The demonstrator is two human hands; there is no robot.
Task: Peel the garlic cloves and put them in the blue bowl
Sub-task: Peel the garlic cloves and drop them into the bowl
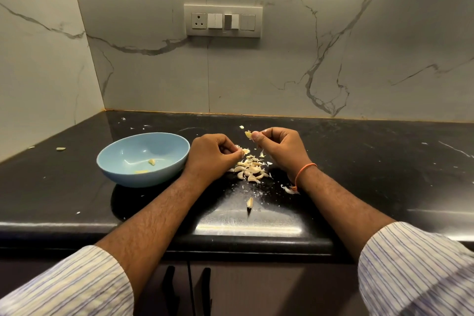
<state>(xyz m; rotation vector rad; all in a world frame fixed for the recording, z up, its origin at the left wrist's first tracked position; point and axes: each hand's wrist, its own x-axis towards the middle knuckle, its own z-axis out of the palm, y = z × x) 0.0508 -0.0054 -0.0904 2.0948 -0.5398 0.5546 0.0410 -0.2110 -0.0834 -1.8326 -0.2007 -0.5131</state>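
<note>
The blue bowl (133,154) stands on the black counter left of my hands, with two peeled clove pieces (151,161) inside. A pile of unpeeled garlic cloves and skins (250,168) lies between my hands. My right hand (279,147) is raised slightly behind the pile and pinches a garlic clove (248,134) between thumb and fingers. My left hand (214,152) rests beside the bowl's right rim, its fingertips closed on a bit of garlic skin (243,152) at the pile's edge.
One clove (249,202) lies alone near the counter's front edge, another (60,148) far left of the bowl. Skin flakes are scattered over the counter (372,161). A marble wall with a socket panel (223,20) rises behind; cabinet handles (205,287) sit below.
</note>
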